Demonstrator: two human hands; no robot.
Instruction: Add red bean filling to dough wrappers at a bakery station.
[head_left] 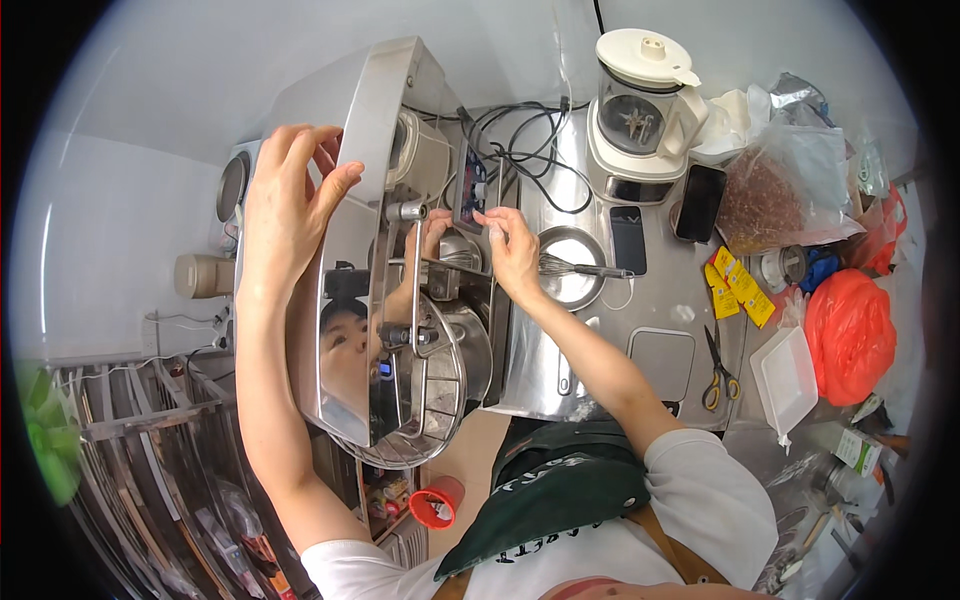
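Note:
A large steel stand mixer (350, 330) stands at the left, with a round wire guard (443, 385) about its bowl (470, 345). My left hand (290, 195) rests on the mixer's housing, thumb and fingers apart, holding nothing. On the mixer's right side is a dark control panel (470, 185) with small controls. My right hand (512, 255) touches the lower end of this panel, thumb and fingertips pinched together; what lies between them is too small to make out. Just right of that hand, a whisk (590, 270) lies across a steel bowl (578, 250).
A cream blender (640, 110) stands at the back, near two phones (700, 200). Scissors (716, 375), yellow sachets (738, 285), a white tray (784, 372) and a red bag (850, 335) lie at the right. Black cables (530, 140) loop behind. A red bin (437, 502) stands below.

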